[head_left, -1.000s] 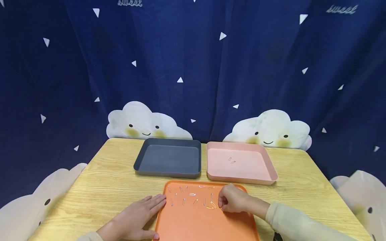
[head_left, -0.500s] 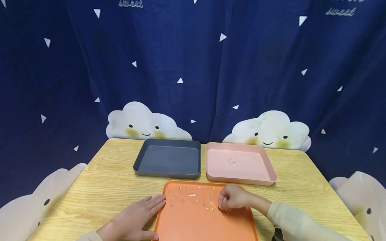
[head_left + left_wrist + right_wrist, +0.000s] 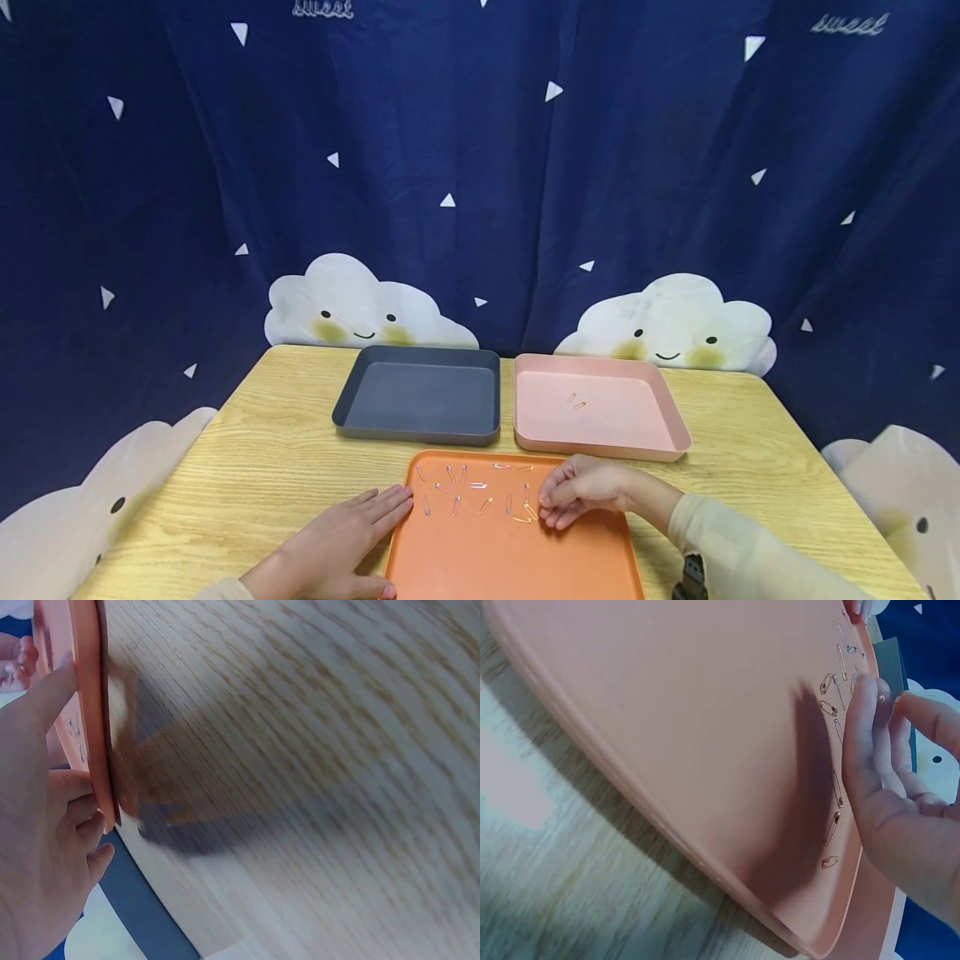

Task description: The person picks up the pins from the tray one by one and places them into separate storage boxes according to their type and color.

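Observation:
Several safety pins, some silver (image 3: pixel 477 485) and some gold (image 3: pixel 522 519), lie scattered over the far half of an orange tray (image 3: pixel 487 558). My right hand (image 3: pixel 583 490) is above the tray's right part, beside the gold pins. Between its thumb and a fingertip it pinches a small gold safety pin (image 3: pixel 889 698), mostly covered by the fingers. My left hand (image 3: pixel 337 537) rests at the tray's left edge, fingers extended, thumb near the front. In the left wrist view its fingers (image 3: pixel 75 784) touch the tray's rim.
Behind the orange tray stand a dark grey tray (image 3: pixel 416 435) on the left and a pink tray (image 3: pixel 600 447) on the right. Two gold safety pins (image 3: pixel 579 406) lie in the pink one. Wooden tabletop (image 3: pixel 247 450) surrounds them, with a blue curtain (image 3: pixel 480 150) behind.
My right hand has turned and its fingers have come up from the tray surface, the thumb and fingertips now showing a pinch. The left hand stays at the tray's edge.

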A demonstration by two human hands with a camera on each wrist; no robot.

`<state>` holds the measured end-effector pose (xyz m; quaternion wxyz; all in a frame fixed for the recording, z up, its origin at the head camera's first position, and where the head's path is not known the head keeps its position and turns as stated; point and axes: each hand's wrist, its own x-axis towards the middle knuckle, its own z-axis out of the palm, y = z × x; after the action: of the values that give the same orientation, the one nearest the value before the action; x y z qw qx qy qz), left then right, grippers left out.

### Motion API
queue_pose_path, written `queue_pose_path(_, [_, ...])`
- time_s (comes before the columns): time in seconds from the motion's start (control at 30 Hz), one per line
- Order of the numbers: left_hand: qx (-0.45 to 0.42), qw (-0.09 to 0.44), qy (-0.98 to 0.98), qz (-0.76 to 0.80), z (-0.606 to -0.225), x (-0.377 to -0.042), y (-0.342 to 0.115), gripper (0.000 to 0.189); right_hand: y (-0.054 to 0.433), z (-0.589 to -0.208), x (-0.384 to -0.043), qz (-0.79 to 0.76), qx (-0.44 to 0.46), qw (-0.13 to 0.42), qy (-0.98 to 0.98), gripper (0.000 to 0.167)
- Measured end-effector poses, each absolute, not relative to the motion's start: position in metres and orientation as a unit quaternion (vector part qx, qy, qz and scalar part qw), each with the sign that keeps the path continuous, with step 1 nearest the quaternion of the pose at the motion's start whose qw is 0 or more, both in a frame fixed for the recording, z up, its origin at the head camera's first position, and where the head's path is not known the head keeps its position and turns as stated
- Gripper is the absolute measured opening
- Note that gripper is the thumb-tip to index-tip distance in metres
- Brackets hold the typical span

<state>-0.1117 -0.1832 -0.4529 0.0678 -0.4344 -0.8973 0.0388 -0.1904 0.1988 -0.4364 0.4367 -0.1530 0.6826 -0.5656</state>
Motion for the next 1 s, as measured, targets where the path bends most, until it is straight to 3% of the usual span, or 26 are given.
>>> queue_pose_path(0.3, [-0.428,0.047,-0.902,0.031,-0.451,-0.111,-0.183,0.093,0.201,-0.436,-0.195,-0.607,-0.140,0.450,0.640,0.008])
queue_pose_path(0.57, [-0.435,0.069,-0.897,0.032,-0.454,-0.111,-0.183,0.092,0.204,-0.432,-0.201,-0.615,-0.126,0.443,0.640,0.027])
queue_pose_path(1.0, [-0.433,0.061,-0.899,0.032,-0.454,-0.111,-0.184,0.092,0.211,-0.413,-0.221,-0.594,-0.097,0.408,0.687,0.034])
